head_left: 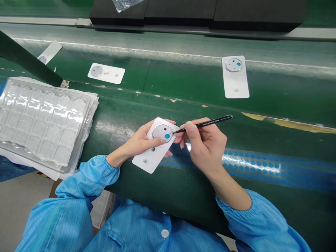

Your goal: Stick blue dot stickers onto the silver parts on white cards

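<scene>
My left hand (141,141) is closed around a white phone back panel (149,157), its thumb lying across the face near the grey camera plate (159,131). A round blue sticker (167,136) sits at the plate's right side. Black tweezers (214,121) are pinched in my right hand (204,143), their tips at or just above the blue sticker; whether they grip it I cannot tell. Beneath and to the right of my hands lies a clear strip with rows of blue round stickers (249,161).
Similar white panels lie on the green belt: one at the right (236,82) with a blue dot, another left of centre (106,73), one far left (51,51). A clear compartment tray (49,119) stands left, near a green post (28,57). Black blocks (181,14) line the back.
</scene>
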A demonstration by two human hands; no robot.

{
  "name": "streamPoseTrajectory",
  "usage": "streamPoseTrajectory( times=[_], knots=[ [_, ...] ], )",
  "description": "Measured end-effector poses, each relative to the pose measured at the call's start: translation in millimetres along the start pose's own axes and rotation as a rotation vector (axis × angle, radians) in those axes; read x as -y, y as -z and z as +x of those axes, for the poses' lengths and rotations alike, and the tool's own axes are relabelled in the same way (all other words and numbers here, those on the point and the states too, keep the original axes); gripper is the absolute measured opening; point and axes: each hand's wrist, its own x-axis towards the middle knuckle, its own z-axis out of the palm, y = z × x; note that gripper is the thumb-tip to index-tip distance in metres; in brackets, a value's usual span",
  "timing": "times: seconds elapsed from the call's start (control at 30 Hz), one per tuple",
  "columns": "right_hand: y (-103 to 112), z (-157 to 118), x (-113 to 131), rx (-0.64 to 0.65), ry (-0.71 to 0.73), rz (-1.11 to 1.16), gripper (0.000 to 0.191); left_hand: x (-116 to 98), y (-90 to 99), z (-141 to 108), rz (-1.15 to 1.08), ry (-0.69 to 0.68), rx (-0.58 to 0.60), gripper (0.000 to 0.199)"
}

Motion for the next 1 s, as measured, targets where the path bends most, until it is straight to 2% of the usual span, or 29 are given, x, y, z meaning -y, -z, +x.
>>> streamPoseTrajectory(
  times=[0.1, 0.17, 0.3, 0.37, 0.5, 0.57, 0.73, 1.0],
  knots=[
    [1, -3, -5, 0.036, 0.087, -0.070, 0.017, 3, 0.2, 2, 0.028, 0.003, -0.068, 0.047],
    [1, -4, -8, 0.011, 0.153, -0.091, 0.012, 5, 0.5, 3, 0.036, -0.007, -0.117, 0.042],
    [-3, -2, -9, -0.227, 0.264, -0.143, 0.022, 8, -0.1, 5, -0.039, -0.068, -0.169, 0.040],
    [-6, -2, -9, -0.231, 0.190, -0.146, 0.024, 9, -0.9, 5, -0.085, -0.108, -0.162, 0.042],
    [-13, -8, -8, 0.051, -0.192, 0.049, 0.027, 16, -2.5, 7, -0.043, -0.207, -0.199, 0.050],
    [-16, -11, -8, 0.109, -0.297, 0.143, 0.031, 21, -3.7, 7, -0.011, -0.246, -0.191, 0.051],
    [-20, -13, -8, 0.019, -0.315, 0.167, 0.030, 30, -6.7, 8, -0.003, -0.278, -0.116, 0.053],
    [-23, -14, -15, -0.042, -0.282, 0.169, 0.033, 36, -16.4, 4, 0.097, -0.358, -0.170, 0.052]
  ],
)
